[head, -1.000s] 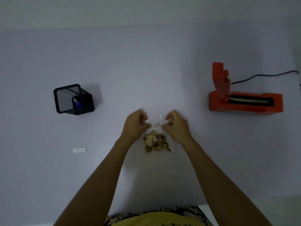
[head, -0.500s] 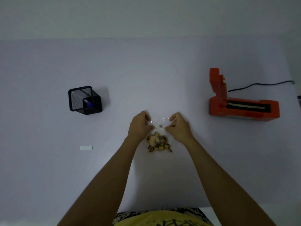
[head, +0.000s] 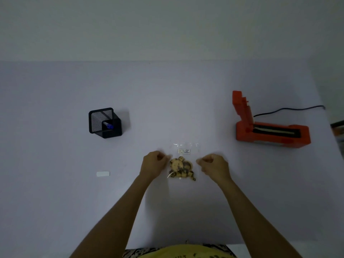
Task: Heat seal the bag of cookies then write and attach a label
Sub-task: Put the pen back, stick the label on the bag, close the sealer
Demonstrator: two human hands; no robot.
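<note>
Now I am seeing the table (head: 55, 202) carrying the orange heat sealer (head: 271, 135) at three o'clock, lid standing open, and the mesh pen holder (head: 105, 122) at ten o'clock. Centrally, the bag of cookies (head: 182, 167) is lying flat, its label (head: 184, 151) sitting near the top. Left hand (head: 153, 165) and right hand (head: 214, 167) are flanking it, fingers curling loosely, gripping nothing.
</note>
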